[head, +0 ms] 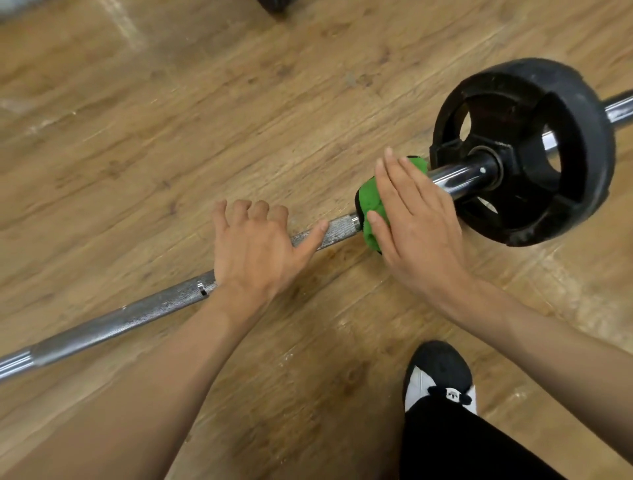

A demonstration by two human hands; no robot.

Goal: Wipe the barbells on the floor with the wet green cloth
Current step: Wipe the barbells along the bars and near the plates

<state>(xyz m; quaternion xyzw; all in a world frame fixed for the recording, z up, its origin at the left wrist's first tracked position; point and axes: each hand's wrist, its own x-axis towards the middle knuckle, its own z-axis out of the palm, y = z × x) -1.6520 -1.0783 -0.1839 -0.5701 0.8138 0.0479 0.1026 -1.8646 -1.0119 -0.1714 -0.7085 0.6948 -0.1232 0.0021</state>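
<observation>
A steel barbell (144, 310) lies diagonally on the wooden floor, with a black weight plate (534, 102) on its right end. A green cloth (371, 202) is wrapped over the bar where the knurled shaft meets the smooth sleeve (459, 178). My right hand (416, 222) lies flat on the cloth with its fingers straight, pressing it onto the bar. My left hand (255, 246) sits over the knurled shaft just left of the cloth. Its fingers curl down over the bar's far side and its thumb lies along the bar.
My black and white shoe (440, 375) and black trouser leg (455, 445) stand on the floor at the lower right, close to the bar. A dark object (274, 4) shows at the top edge. Wooden floor (205, 102) lies beyond the bar.
</observation>
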